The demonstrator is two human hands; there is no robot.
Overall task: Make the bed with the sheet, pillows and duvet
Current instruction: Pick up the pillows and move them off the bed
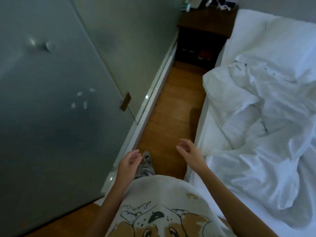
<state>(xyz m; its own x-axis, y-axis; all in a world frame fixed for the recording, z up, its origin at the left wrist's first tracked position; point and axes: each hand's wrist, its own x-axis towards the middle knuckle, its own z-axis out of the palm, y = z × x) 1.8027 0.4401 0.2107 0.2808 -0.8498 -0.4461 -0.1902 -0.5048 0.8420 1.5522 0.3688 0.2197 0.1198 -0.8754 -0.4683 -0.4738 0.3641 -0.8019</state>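
Note:
The bed (207, 127) runs along the right side, covered in white. A crumpled white duvet (266, 151) lies in a heap across its middle and near end. One white pillow (222, 89) sits at the bed's left edge, partly under the duvet, and another pillow (266, 36) lies flat by the headboard. My left hand (129, 162) and my right hand (189, 152) hang in front of me over the floor, fingers loosely curled, holding nothing. The right hand is close to the bed's edge without touching it.
A narrow strip of wooden floor (172, 106) runs between the bed and a frosted glass partition (56, 93) on the left. A dark wooden nightstand (205, 26) with cables and small items stands at the far end beside the headboard.

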